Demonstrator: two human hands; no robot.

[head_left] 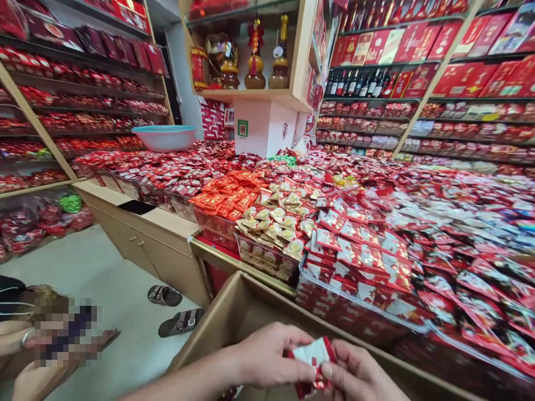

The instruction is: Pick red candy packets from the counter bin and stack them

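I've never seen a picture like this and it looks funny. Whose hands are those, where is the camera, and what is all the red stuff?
The camera sits on a person's head and looks down, so you see that person's own two bare hands. The left hand and right hand together hold a small red and white packet above an open cardboard box. The counter is piled with wrapped sweets in clear trays, some orange, some gold. A blue bowl stands further back. Two sandals lie on the floor, and another person sits at the lower left.
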